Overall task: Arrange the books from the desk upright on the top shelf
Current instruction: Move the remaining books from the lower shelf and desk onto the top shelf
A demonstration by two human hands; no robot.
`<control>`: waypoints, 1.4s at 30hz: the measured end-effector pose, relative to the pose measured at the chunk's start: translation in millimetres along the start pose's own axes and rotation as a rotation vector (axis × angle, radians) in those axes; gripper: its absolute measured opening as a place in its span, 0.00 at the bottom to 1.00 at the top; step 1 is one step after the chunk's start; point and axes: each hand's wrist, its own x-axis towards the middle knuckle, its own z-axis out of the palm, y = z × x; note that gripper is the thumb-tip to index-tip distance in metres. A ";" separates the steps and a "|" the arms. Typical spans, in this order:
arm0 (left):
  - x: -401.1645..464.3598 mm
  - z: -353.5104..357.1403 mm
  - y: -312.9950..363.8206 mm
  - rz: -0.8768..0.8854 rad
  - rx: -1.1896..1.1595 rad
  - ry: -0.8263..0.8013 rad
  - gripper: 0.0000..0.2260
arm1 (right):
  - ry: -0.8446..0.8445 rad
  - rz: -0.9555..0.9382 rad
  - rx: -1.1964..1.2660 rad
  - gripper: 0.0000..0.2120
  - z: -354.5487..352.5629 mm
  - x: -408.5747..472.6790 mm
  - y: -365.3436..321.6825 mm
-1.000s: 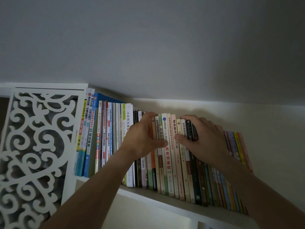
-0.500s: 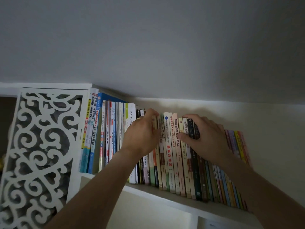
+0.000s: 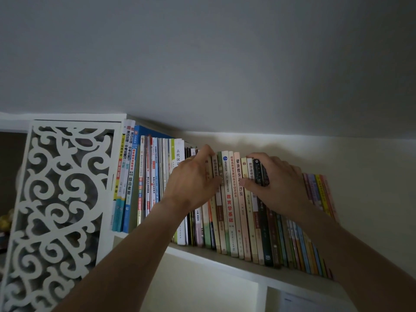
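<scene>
Leftward now, left hand (image 3: 191, 179) fingers curl over the books (image 3: 229, 199); right hand (image 3: 279, 183) grips black book (image 3: 261, 172).

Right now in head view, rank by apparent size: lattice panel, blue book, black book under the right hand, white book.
1. lattice panel, by far the largest.
2. blue book.
3. white book, partly hidden by the left hand, so unsure against the blue.
4. black book, thin spine gripped by the right hand.

You're looking at a dim, grey-toned view; the wall (image 3: 360, 154) behind the books (image 3: 231, 199) catches the brightest light. Corners darken, and the wide lens bends the shelf (image 3: 225, 260) edges.
</scene>
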 end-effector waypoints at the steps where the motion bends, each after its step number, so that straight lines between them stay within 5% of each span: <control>1: -1.4 -1.4 0.3 0.011 -0.012 0.023 0.15 | 0.001 -0.001 0.001 0.27 -0.2 0.3 -0.3; 10: -4.6 8.6 13.0 -0.041 -0.047 0.097 0.17 | 0.023 -0.005 -0.010 0.27 2.0 0.1 -0.8; 16: -54.2 25.3 27.2 -0.174 -0.194 0.373 0.24 | 0.047 -0.024 -0.014 0.26 9.3 0.7 1.4; 21: -74.2 52.1 28.5 -0.255 -0.088 0.237 0.22 | 0.022 -0.021 -0.017 0.27 6.3 0.1 -0.5; 25: -87.9 31.0 38.3 -0.190 -0.151 0.307 0.19 | 0.006 -0.029 -0.012 0.27 4.0 1.1 1.7; 30: -117.7 21.5 57.7 -0.170 -0.139 0.503 0.32 | 0.032 -0.041 -0.038 0.27 5.0 -2.0 -0.2; 35: -125.1 17.0 67.3 -0.349 -0.278 0.474 0.40 | 0.027 -0.051 -0.039 0.27 2.6 -3.7 -2.2; 42: -153.6 -28.5 79.7 -0.282 -0.121 0.364 0.43 | 0.019 -0.074 -0.054 0.25 -2.3 -6.4 -2.5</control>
